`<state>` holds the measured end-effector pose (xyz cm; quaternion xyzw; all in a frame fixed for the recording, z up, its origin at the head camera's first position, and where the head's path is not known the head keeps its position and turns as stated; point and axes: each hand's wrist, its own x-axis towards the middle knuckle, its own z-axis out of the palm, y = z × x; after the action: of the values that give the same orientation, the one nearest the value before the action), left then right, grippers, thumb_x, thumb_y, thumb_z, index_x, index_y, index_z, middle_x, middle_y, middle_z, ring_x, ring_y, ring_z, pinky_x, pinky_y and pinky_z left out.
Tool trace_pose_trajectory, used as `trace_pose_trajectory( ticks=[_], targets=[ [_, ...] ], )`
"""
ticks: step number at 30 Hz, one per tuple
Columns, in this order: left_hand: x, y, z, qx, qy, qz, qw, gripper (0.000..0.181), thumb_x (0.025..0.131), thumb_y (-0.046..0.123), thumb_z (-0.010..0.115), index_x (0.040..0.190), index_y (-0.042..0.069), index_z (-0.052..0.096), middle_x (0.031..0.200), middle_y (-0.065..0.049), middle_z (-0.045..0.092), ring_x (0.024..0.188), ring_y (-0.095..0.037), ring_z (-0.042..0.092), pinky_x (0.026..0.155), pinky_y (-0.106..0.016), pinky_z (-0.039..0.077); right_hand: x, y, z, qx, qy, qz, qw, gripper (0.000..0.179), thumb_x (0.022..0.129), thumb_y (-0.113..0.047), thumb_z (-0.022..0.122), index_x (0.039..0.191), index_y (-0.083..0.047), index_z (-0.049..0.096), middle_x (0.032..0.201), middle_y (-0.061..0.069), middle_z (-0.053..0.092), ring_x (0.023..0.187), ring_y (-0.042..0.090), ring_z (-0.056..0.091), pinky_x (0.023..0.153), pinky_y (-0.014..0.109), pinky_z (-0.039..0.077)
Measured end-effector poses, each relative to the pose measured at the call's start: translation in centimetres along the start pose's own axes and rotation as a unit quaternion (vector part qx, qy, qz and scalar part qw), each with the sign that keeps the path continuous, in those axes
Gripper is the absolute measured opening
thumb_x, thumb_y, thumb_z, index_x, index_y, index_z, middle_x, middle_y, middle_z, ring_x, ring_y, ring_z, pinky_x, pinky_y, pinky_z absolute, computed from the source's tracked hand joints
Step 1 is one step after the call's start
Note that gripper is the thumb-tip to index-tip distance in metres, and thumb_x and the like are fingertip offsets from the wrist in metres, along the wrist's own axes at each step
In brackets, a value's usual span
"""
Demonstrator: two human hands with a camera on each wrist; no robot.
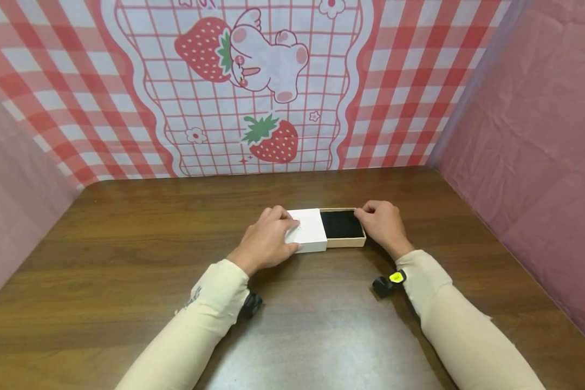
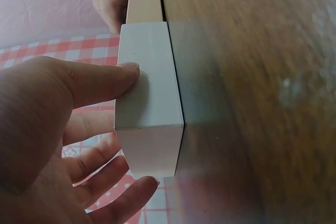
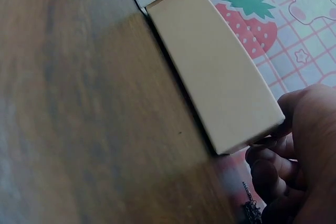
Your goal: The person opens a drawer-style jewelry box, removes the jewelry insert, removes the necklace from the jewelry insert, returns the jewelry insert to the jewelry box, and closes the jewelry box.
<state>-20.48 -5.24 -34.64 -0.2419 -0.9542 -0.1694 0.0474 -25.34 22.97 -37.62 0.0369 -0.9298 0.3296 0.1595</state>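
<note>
A white box sleeve [image 1: 311,227] lies flat on the table, and a tan inner tray [image 1: 346,243] sticks out of its right side. Black soft-looking padding [image 1: 342,224] fills the exposed part of the tray. My left hand [image 1: 268,238] holds the sleeve at its left end. In the left wrist view the thumb [image 2: 107,81] presses the sleeve's near side, while the other fingers spread around its end and far side. At the tray's right end, my right hand [image 1: 382,225] pinches the far corner with curled fingers [image 3: 265,174].
The brown wooden table [image 1: 127,271] reaches back to a red-checked cloth [image 1: 409,81] printed with strawberries. Pink cloth [image 1: 531,135] hangs along the right side. Small black wrist cameras [image 1: 383,286] sit below both cuffs, close over the table.
</note>
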Motion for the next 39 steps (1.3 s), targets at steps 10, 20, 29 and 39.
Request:
trace_pose_trajectory(
  ticks=[10,20,29,39],
  targets=[
    [-0.03,-0.06,0.21,-0.006,0.004,0.002,1.0000,0.050,0.088,0.036,0.076,0.133,0.018,0.067,0.128,-0.001,0.054,0.120,-0.021,0.045,0.085,-0.045,0.052,0.11,0.02,0.07,-0.009,0.002,-0.007,0.9999,0.026,0.090,-0.025,0.068,0.070,-0.009,0.071,0.065,0.002,0.062,0.068,0.024,0.055,0.062,0.034,0.042],
    [0.00,-0.07,0.17,-0.008,0.001,0.000,1.0000,0.050,0.088,0.036,0.076,0.134,0.018,0.067,0.129,-0.001,0.054,0.121,-0.021,0.045,0.086,-0.045,0.052,0.06,0.08,0.10,-0.003,0.000,0.000,1.0000,0.023,0.091,-0.025,0.068,0.076,-0.008,0.073,0.071,0.004,0.066,0.070,0.024,0.056,0.064,0.035,0.043],
    [0.07,-0.06,0.09,-0.002,-0.002,-0.007,1.0000,0.049,0.089,0.038,0.076,0.134,0.020,0.067,0.129,0.000,0.053,0.122,-0.021,0.044,0.085,-0.046,0.052,0.09,0.05,0.11,0.005,0.008,-0.008,0.9999,0.020,0.089,-0.023,0.068,0.077,-0.008,0.074,0.073,0.006,0.068,0.071,0.025,0.057,0.066,0.036,0.044],
    [0.05,0.05,0.11,-0.010,0.003,-0.003,0.9999,0.046,0.088,0.035,0.077,0.131,0.021,0.069,0.127,-0.001,0.054,0.120,-0.022,0.045,0.086,-0.045,0.052,0.12,0.19,0.21,0.008,0.007,-0.011,0.9999,0.018,0.090,-0.021,0.068,0.080,-0.007,0.075,0.074,0.006,0.069,0.071,0.025,0.058,0.066,0.036,0.045]
  ],
)
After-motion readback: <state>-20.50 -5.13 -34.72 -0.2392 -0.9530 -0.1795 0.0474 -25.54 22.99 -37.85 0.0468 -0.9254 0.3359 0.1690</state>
